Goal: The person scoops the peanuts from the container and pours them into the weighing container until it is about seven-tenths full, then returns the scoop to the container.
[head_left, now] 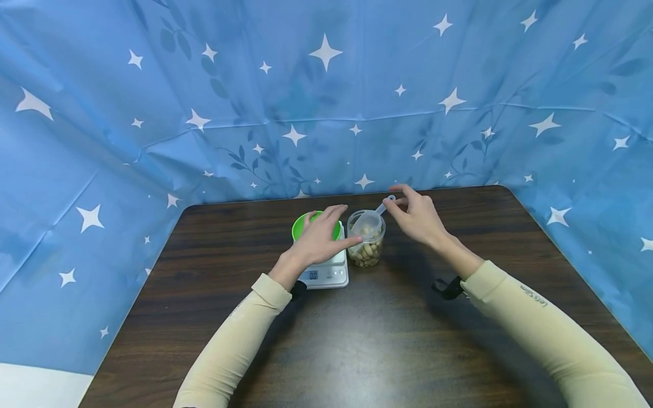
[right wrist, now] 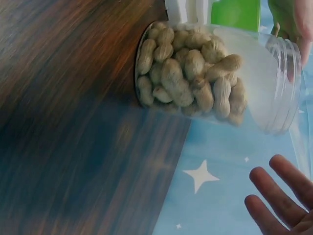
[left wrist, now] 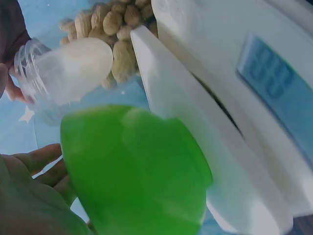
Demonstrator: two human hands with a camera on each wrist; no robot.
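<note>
Head view, left to right: the left hand (head_left: 320,238) lies with fingers straight and relaxed over the green bowl (head_left: 306,224), which stands on the white scale (head_left: 326,272); the fingertips reach toward the wall of the clear jar (head_left: 366,241) just beside the scale on its right; whether they touch the jar cannot be told. The jar stands upright on the dark table (head_left: 357,340), near the middle of the far edge and well apart from the left and right edges; it is about half full of unshelled peanuts (head_left: 365,255). A clear plastic scoop (head_left: 371,222) rests with its bowl in the jar mouth; its long axis runs from the jar up and to the right, the handle end pointing at the right hand (head_left: 415,215). The right hand pinches the handle tip between thumb and fingers; it is therefore the hand nearer the scoop, which lies to its left and slightly below.

Left wrist view: the green bowl (left wrist: 137,171) sits on the scale (left wrist: 234,122), whose display (left wrist: 274,83) faces the near edge; the scoop bowl (left wrist: 73,68) shows inside the jar.

Right wrist view: the peanuts (right wrist: 190,78) fill the lower part of the jar (right wrist: 274,83).

Count: one bowl; one scale; one jar; one scoop; two hands; peanuts too many to count.
</note>
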